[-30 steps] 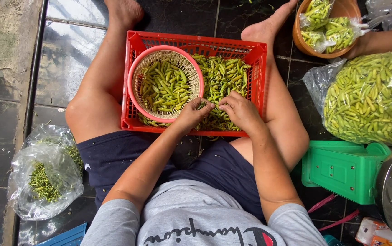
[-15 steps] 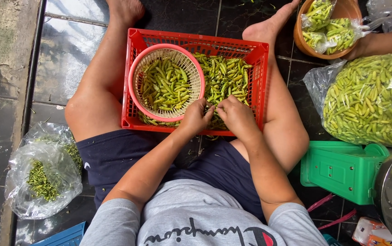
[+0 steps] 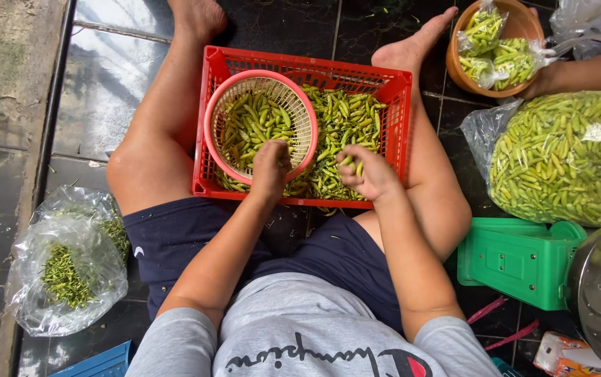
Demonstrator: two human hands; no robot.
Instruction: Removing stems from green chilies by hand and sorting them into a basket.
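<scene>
At the far left, a clear plastic bag (image 3: 67, 262) of green stems lies open on the tiled floor (image 3: 21, 174). Between the person's bare legs sits a red crate (image 3: 391, 105) filled with green chillies (image 3: 346, 126). In the crate's left half rests a round pink basket (image 3: 211, 119), itself holding chillies. The left hand (image 3: 270, 166) reaches over the basket's near rim, its fingers curled downward and bunched together; whether they pinch a chilli cannot be told. Just beside it, the right hand (image 3: 367, 171) hovers over the loose chillies in the crate, its fingers closed on several chillies. Further right stands a green box (image 3: 517, 258), a big clear bag of chillies (image 3: 566, 157) behind it, and an orange bowl (image 3: 524, 24) holding small bagged portions.
</scene>
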